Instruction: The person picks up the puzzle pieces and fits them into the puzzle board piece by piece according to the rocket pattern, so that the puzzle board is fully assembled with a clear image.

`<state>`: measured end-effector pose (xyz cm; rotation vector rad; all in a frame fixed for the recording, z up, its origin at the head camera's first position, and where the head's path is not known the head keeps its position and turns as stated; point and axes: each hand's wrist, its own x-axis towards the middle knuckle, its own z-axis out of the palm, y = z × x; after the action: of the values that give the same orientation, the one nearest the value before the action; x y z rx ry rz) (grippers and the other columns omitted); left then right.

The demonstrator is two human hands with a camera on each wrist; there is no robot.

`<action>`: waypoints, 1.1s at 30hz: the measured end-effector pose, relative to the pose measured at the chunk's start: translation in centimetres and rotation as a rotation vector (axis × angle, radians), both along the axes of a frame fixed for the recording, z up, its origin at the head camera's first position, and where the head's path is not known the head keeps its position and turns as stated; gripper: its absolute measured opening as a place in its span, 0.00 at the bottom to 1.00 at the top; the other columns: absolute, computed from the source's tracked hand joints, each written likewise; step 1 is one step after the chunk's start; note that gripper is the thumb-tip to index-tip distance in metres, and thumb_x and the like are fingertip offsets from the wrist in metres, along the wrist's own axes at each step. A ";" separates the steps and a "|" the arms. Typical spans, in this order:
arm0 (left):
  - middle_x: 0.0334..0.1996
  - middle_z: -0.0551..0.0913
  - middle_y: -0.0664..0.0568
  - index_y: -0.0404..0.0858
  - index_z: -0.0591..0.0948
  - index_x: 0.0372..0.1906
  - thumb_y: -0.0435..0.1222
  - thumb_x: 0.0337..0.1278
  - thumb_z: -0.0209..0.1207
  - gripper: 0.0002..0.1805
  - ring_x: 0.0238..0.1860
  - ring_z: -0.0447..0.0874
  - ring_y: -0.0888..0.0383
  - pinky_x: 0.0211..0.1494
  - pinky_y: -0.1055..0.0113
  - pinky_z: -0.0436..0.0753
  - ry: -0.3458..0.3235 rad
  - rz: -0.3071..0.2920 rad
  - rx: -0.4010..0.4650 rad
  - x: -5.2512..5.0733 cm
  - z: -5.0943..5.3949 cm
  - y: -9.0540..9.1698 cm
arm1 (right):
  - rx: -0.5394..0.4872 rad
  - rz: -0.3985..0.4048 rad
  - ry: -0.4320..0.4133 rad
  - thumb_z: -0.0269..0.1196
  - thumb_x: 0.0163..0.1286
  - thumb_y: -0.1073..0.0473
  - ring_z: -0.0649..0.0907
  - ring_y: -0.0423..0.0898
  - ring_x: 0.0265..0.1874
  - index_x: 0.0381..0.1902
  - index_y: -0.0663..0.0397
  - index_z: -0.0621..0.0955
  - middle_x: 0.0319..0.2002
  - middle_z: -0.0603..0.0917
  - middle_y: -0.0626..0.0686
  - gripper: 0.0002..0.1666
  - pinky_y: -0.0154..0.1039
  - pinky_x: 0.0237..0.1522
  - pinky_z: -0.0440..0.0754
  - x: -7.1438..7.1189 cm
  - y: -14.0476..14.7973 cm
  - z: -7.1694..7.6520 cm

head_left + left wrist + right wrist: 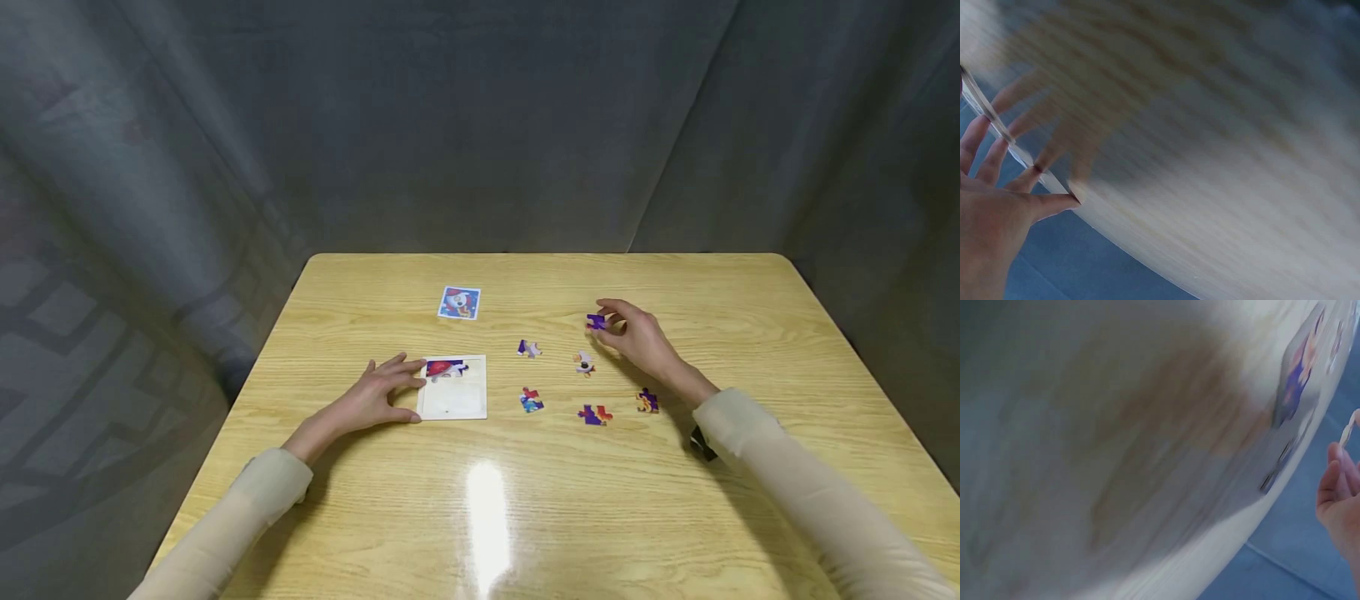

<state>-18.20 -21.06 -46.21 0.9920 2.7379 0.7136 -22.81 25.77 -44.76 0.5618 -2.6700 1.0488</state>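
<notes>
So the right hand (637, 337) is pinching a purple puzzle piece (596, 322) between thumb and fingers, and it's holding it off the table (375, 517), over on the right side. Left hand (371, 398) is just spreading its fingers along the left edge of the white tray (461, 402), fingertips touching it. A red-and-purple puzzle section (444, 368) is already sitting in the tray's upper left corner. Five more are lying loose between the tray and the right forearm: a white-and-purple piece (528, 348), a white piece (585, 363), a red-and-blue piece (532, 400), a purple-and-red piece (595, 414) and a dark purple piece (647, 401). Picture card (459, 302) is lying beyond the tray.
</notes>
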 end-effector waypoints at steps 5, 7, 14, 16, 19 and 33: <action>0.70 0.66 0.49 0.42 0.80 0.58 0.51 0.48 0.69 0.31 0.73 0.51 0.41 0.65 0.26 0.43 -0.005 -0.004 -0.001 0.0 0.1 0.0 | -0.016 0.012 -0.012 0.70 0.60 0.64 0.82 0.53 0.39 0.62 0.65 0.72 0.46 0.82 0.61 0.33 0.50 0.38 0.82 0.4 -1.2 0.0; 0.70 0.66 0.48 0.42 0.80 0.58 0.51 0.48 0.69 0.31 0.73 0.51 0.41 0.65 0.26 0.43 -0.008 -0.005 0.003 -0.1 0.2 0.0 | -0.020 0.016 -0.014 0.69 0.60 0.64 0.82 0.53 0.39 0.62 0.66 0.72 0.46 0.82 0.61 0.33 0.50 0.38 0.82 0.6 -1.6 -0.1; 0.70 0.67 0.48 0.42 0.81 0.57 0.51 0.48 0.69 0.31 0.73 0.50 0.41 0.65 0.26 0.42 -0.010 0.002 0.000 -0.1 0.3 -0.1 | -0.043 0.065 -0.054 0.68 0.61 0.65 0.82 0.54 0.40 0.61 0.66 0.72 0.47 0.81 0.62 0.31 0.50 0.39 0.82 0.7 -4.0 -0.2; 0.70 0.66 0.49 0.42 0.81 0.57 0.51 0.48 0.69 0.31 0.73 0.50 0.40 0.65 0.26 0.42 -0.014 0.003 -0.001 -0.1 0.2 -0.1 | -0.042 0.071 -0.062 0.69 0.61 0.65 0.82 0.53 0.40 0.61 0.66 0.73 0.47 0.81 0.61 0.31 0.49 0.39 0.82 0.7 -4.7 -0.2; 0.70 0.66 0.48 0.41 0.81 0.57 0.50 0.48 0.70 0.30 0.73 0.51 0.40 0.65 0.26 0.42 -0.016 0.006 0.000 0.0 0.2 -0.1 | -0.042 0.088 -0.064 0.69 0.60 0.65 0.82 0.53 0.40 0.60 0.65 0.73 0.46 0.82 0.61 0.31 0.48 0.39 0.82 0.8 -5.9 -0.4; 0.70 0.67 0.48 0.41 0.80 0.57 0.50 0.48 0.70 0.31 0.73 0.51 0.41 0.64 0.26 0.43 -0.006 0.004 0.004 -0.1 0.1 -0.1 | 0.009 0.205 -0.095 0.69 0.62 0.60 0.82 0.49 0.41 0.58 0.64 0.76 0.48 0.82 0.57 0.28 0.43 0.41 0.82 1.8 -10.7 -0.7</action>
<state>-18.29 -21.17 -46.12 0.9834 2.7351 0.7225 -21.06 15.11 -45.50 0.8213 -2.7457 1.1441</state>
